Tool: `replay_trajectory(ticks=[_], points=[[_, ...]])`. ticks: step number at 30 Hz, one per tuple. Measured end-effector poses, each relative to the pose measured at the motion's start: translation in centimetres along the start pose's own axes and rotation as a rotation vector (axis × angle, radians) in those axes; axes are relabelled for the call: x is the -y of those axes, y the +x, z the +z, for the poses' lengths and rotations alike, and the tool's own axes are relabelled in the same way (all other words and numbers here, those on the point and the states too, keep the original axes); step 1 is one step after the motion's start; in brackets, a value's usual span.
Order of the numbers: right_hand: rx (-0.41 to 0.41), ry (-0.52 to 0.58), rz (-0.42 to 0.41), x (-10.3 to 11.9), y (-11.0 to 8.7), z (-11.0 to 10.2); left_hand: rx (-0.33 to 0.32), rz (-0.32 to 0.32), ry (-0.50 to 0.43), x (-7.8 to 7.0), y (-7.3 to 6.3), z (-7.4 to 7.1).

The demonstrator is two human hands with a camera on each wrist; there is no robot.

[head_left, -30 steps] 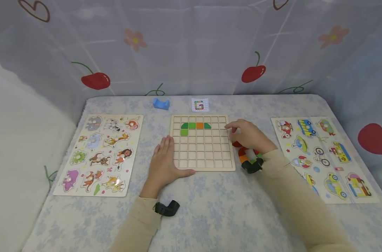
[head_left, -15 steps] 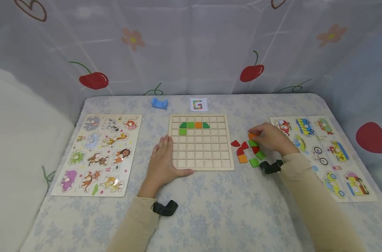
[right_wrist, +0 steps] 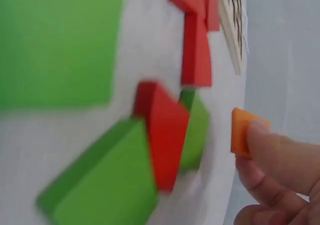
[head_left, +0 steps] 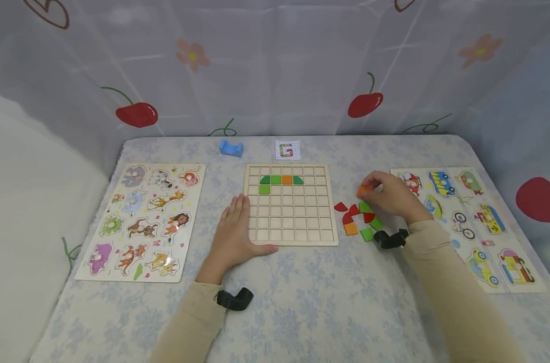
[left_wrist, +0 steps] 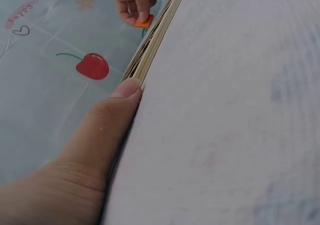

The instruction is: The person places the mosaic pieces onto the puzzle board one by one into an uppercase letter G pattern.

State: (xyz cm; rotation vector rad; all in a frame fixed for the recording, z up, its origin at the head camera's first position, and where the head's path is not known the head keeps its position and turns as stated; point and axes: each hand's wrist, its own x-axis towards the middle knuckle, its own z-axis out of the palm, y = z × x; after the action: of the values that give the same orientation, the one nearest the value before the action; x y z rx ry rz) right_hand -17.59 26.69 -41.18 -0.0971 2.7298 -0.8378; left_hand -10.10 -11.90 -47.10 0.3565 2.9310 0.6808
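Observation:
My right hand (head_left: 388,195) pinches an orange square tile (right_wrist: 241,131) between thumb and fingers, raised off the cloth in the right wrist view. Below it lies a loose group of tiles, among them a red quarter-circle tile (head_left: 340,206), a green square tile (head_left: 367,234) and an orange tile (head_left: 351,229). The wooden grid board (head_left: 293,236) stands in the middle, with a short row of green and orange tiles (head_left: 276,180) near its top and one green tile (head_left: 264,189) beneath. My left hand (head_left: 231,237) rests at the board's lower left corner, fingers straight, thumb along the front edge.
An animal puzzle board (head_left: 140,222) lies on the left, a vehicle puzzle board (head_left: 474,201) on the right. Behind the grid board are a small pattern card (head_left: 287,150) and a blue holder-like piece (head_left: 231,148). A printed curtain (head_left: 275,65) rises at the table's back edge.
My right hand has moved from the board's right edge rightward to the loose tiles, and an orange tile is now lifted between its fingertips. The left hand stays at the board.

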Motion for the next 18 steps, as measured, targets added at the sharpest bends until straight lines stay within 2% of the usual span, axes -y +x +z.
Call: replay_trajectory(ticks=[5, 9, 18], points=[[-0.047, 0.052, -0.08, 2.2, 0.9, 1.4, -0.001, 0.007, -0.002, 0.1, 0.0, 0.0], [-0.009, 0.106, -0.146, 4.8, 1.8, 3.2, -0.003, 0.013, 0.003, 0.2, -0.1, 0.0], [0.076, 0.2, -0.236, 11.7, 3.4, 8.0, 0.003, 0.001, 0.019, 0.1, 0.0, 0.0]])
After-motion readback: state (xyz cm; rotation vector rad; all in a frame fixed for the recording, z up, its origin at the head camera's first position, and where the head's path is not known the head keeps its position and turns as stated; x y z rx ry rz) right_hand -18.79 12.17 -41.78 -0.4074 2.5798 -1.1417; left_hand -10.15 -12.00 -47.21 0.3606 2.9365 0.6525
